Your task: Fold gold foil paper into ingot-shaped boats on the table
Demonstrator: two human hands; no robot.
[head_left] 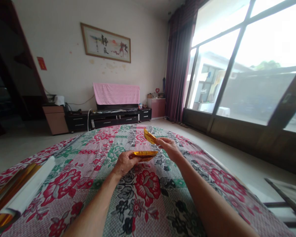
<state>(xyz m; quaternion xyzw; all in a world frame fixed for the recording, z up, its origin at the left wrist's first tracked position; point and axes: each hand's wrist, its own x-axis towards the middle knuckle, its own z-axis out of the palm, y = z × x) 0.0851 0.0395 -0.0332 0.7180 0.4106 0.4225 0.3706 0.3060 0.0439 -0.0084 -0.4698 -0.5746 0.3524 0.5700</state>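
My left hand (124,164) is closed on a folded piece of shiny gold foil paper (145,155), long and narrow, its tip pointing right. Just above and to the right, my right hand (168,147) pinches a second folded gold foil piece (150,136), which tilts up to the left. Both pieces are held over a table covered by a flowered cloth (148,187). A gap shows between the two pieces. The fingers hide the gripped ends of both.
Rolled gold sheets (16,184) and a white roll (31,191) lie at the table's left edge. Beyond the table stands a black TV cabinet (115,120) with a pink cloth (116,93) over the screen. Large windows (246,72) run along the right, and a chair-like frame (286,200) stands lower right.
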